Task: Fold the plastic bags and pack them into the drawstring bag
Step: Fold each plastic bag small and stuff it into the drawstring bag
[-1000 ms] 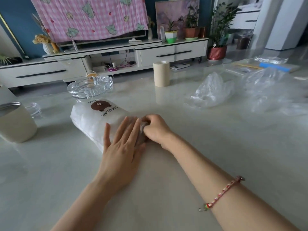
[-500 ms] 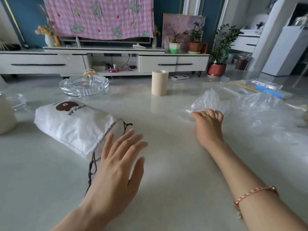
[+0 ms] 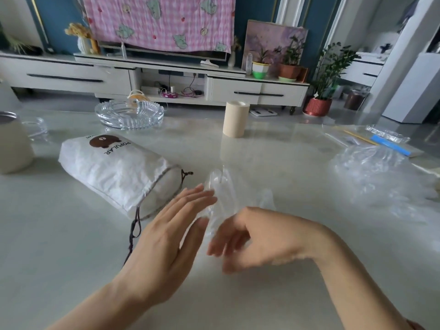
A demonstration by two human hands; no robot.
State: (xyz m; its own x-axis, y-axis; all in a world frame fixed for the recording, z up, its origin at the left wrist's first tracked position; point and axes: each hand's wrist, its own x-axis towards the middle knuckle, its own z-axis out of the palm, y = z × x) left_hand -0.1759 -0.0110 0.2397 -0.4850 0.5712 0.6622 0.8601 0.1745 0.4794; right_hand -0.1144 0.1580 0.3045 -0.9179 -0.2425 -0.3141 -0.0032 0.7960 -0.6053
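Note:
A white drawstring bag (image 3: 114,172) with a brown bear print lies on the table (image 3: 59,258), its mouth and dark cord pointing toward me. Just right of the mouth a crumpled clear plastic bag (image 3: 222,186) stands up between my hands. My right hand (image 3: 257,236) grips its lower part with blurred, curled fingers. My left hand (image 3: 166,236) is flat with straight fingers, and its fingertips touch the bag's left side. More clear plastic bags (image 3: 376,172) lie in a loose heap at the right.
A glass ashtray (image 3: 129,114) sits behind the drawstring bag and a beige roll (image 3: 235,119) stands at the middle back. A cream cup (image 3: 13,144) is at the far left. Flat packets with a blue item (image 3: 390,144) lie at the back right.
My right hand left the drawstring bag's mouth, reached to the plastic bags at the right and came back to the middle with one. My left hand lifted off the drawstring bag and moved right.

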